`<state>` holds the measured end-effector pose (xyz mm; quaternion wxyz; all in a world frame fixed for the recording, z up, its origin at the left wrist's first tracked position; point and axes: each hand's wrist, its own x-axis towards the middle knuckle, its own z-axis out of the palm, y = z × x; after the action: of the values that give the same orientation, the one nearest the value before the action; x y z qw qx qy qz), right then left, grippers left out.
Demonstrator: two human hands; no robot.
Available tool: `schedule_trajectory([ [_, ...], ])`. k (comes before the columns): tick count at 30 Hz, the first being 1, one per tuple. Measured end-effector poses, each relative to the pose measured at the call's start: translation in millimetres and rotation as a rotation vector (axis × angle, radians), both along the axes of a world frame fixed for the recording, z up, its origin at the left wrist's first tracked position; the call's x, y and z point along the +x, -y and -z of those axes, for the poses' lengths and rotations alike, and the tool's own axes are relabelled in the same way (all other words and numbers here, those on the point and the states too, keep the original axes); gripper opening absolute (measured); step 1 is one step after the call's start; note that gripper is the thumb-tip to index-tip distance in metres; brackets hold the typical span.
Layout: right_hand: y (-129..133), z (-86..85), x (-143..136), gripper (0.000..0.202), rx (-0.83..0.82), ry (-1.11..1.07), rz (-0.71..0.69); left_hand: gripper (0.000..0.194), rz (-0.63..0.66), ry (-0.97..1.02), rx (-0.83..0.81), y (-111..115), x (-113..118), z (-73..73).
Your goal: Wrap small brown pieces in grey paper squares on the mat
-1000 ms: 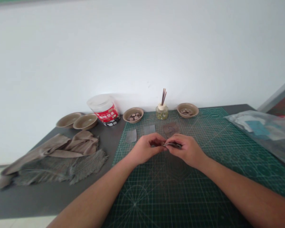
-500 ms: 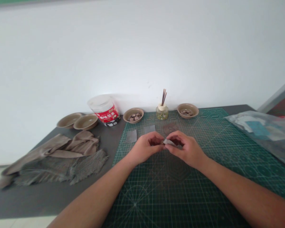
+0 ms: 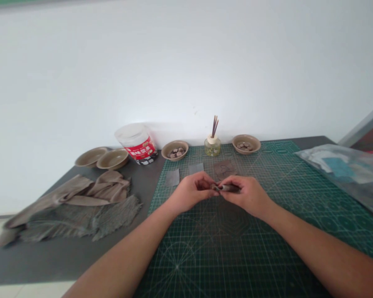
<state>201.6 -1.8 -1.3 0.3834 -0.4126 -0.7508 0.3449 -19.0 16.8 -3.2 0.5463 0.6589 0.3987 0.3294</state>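
Above the green cutting mat (image 3: 202, 248), my left hand (image 3: 194, 191) and my right hand (image 3: 250, 194) meet fingertip to fingertip. Between them is a small piece of grey cloth (image 3: 229, 188), folded or rolled narrow. My left thumb and index finger pinch its left end, and my right fingers close round the rest. Part of the cloth is hidden by the fingers. Just beyond the hands lie two flat grey cloth squares, one at the left (image 3: 173, 178) and another nearer the middle (image 3: 196, 168). A brown square (image 3: 219, 168) with a dark looped line on it lies beside them.
Along the wall stand a bowl of brown round pieces (image 3: 175, 143), a reed diffuser (image 3: 212, 147) and a second such bowl (image 3: 246, 138). A plastic jar (image 3: 140, 148), two more bowls and crumpled cloth (image 3: 77, 207) occupy the left. A clear bag (image 3: 354, 169) lies right.
The grey cloth has turned between my fingers and now looks narrower and more tightly rolled. Both hands stay in almost the same place.
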Motion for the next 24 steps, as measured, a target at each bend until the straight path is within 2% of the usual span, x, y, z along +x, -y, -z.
schedule_trajectory([
  [5, 0.5, -1.8, -1.5, 0.007, 0.092, 0.005, 0.01, 0.032, 0.001, -0.059, 0.034, 1.1, -0.7, 0.6],
  [12, 2.8, 0.5, -4.2, 0.021, 0.155, 0.037, -0.093, 0.03, -0.008, -0.168, 0.072, 2.2, -2.3, -0.9],
  [18, 3.0, 1.0, -1.5, 0.015, 0.237, 0.077, -0.027, 0.032, -0.018, -0.118, 0.063, 3.6, 0.5, -1.1],
  [24, 3.1, 4.2, -4.1, 0.019, 0.355, 0.096, -0.037, 0.029, -0.037, -0.187, 0.099, 3.7, -0.9, -2.8],
])
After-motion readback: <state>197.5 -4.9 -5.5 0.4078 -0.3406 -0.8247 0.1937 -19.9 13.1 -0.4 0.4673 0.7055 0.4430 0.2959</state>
